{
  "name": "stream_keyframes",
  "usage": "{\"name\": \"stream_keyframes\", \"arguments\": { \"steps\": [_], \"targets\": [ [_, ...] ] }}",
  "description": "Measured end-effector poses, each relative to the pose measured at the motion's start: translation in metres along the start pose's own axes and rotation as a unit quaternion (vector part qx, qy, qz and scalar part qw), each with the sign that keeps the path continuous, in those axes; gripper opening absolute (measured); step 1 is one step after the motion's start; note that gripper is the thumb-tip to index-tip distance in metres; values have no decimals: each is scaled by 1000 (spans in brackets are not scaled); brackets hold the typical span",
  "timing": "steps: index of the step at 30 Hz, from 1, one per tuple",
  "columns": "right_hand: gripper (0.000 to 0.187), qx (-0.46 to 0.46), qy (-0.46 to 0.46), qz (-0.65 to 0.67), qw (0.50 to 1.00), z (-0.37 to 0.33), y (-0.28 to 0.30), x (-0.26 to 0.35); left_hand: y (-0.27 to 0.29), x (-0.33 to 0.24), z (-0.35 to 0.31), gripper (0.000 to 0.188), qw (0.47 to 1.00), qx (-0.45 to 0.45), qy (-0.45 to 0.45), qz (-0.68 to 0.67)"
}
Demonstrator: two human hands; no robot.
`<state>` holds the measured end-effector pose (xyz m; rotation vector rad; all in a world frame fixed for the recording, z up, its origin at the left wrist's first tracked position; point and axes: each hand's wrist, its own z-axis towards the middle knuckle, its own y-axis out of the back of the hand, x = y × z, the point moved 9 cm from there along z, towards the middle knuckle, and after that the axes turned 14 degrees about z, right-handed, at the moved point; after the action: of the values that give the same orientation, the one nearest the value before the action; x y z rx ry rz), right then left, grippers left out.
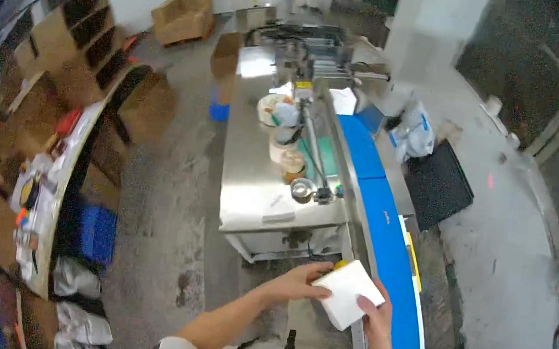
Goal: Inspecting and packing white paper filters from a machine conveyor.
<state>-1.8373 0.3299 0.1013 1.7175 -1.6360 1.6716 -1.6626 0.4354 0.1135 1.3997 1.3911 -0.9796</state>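
Observation:
A plain white, box-like square piece (348,295) is held between both my hands, tilted, just left of a blue conveyor belt. My left hand (297,284) grips its left corner, thumb on the top face. At the right edge my right hand (376,314) clasps it, thumb on top and fingers mostly hidden beneath. A small yellow bit (340,264) shows by my left fingers; I cannot tell what it is. The belt (386,242) runs away from me along a metal rail.
Ahead stands a steel machine table (239,197) bearing jars, a metal cup (302,190) and rollers. At left, a long bench (74,178) carries cluttered items near cardboard boxes (148,106) and a blue crate (97,233). A black panel (438,185) leans right of the belt.

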Motion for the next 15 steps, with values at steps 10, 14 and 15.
{"name": "stream_keyframes", "arguments": {
  "steps": [10, 14, 15],
  "targets": [
    [62, -11, 18, 107, 994, 359, -58, 37, 206, 9, 170, 60, 959, -265, 70, -68],
    [49, -21, 53, 184, 981, 534, -79, 34, 243, 34, 176, 50, 941, -296, 154, -62],
    [47, -5, 55, 192, 980, 572, -100, 30, 248, 57, 161, 45, 928, -319, 183, -58]
  ]
}}
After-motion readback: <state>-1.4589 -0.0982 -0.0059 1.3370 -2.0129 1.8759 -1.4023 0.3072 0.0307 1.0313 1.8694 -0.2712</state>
